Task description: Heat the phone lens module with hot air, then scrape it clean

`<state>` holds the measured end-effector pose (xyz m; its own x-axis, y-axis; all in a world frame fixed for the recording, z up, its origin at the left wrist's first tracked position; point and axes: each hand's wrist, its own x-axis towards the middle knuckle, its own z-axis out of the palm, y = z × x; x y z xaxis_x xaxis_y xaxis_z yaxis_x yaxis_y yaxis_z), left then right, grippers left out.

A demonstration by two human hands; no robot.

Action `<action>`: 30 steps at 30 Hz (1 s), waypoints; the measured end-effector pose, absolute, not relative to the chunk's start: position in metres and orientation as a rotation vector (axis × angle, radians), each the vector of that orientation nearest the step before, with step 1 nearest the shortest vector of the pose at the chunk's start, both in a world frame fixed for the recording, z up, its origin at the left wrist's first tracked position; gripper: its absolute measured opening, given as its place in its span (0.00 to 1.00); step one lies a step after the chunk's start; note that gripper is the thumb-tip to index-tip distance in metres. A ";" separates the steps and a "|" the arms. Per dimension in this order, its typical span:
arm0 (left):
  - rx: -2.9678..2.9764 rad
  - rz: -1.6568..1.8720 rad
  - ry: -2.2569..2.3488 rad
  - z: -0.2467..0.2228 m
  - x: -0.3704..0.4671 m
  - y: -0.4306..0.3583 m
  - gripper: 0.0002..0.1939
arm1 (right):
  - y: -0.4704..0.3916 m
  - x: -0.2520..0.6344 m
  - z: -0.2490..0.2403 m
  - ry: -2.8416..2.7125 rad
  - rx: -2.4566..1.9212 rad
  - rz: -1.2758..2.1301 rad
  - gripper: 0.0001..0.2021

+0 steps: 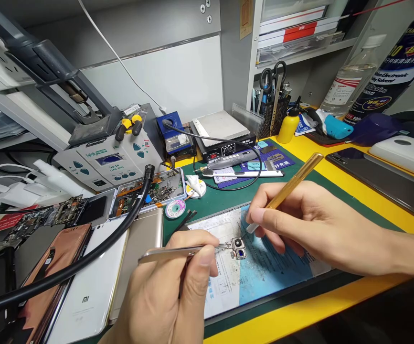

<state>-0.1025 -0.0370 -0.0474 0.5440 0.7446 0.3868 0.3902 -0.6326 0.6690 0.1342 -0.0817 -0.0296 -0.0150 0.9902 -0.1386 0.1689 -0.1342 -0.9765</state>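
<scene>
My left hand (167, 296) is closed around metal tweezers (171, 254), held nearly level with the tips pointing right. The tips meet the left side of a small phone camera module (238, 247), which has a round black lens above a square one with a blue tint. Pinched in my right hand (310, 224) is a gold pen-shaped tool (294, 180) with a translucent collar and a thin dark point. That point comes close to the module's upper right; I cannot tell if it touches. Beneath both hands lies a stained blue-and-white printed pad (224, 294).
A thick black hose (121, 239) arches across the left over several phones (85, 286). A hot-air station (110, 162) and a heating plate (224, 131) stand behind. A toothbrush (249, 174) and solder wick spool (175, 209) lie on the green mat (214, 203). Another phone (378, 177) lies right.
</scene>
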 end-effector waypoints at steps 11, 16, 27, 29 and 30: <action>2.258 0.961 0.876 -0.047 -0.101 -0.035 0.11 | -0.081 0.133 -0.027 -1.287 -1.437 1.256 0.12; 2.243 0.953 0.897 -0.047 -0.101 -0.036 0.11 | -0.082 0.133 -0.025 -1.263 -1.453 1.270 0.11; 2.216 0.953 1.008 -0.043 -0.098 -0.041 0.11 | -0.074 0.136 -0.019 -1.141 -1.440 1.367 0.09; 2.221 0.948 1.036 -0.043 -0.098 -0.043 0.11 | -0.074 0.137 -0.018 -1.156 -1.443 1.384 0.10; 2.232 0.949 1.039 -0.043 -0.098 -0.043 0.11 | -0.074 0.137 -0.017 -1.168 -1.444 1.386 0.10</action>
<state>-0.0978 -0.0429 -0.0432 0.4667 0.7980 0.3813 0.4514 -0.5856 0.6733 0.1374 -0.0735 -0.0174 -0.0274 0.9663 -0.2560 0.0888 -0.2527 -0.9635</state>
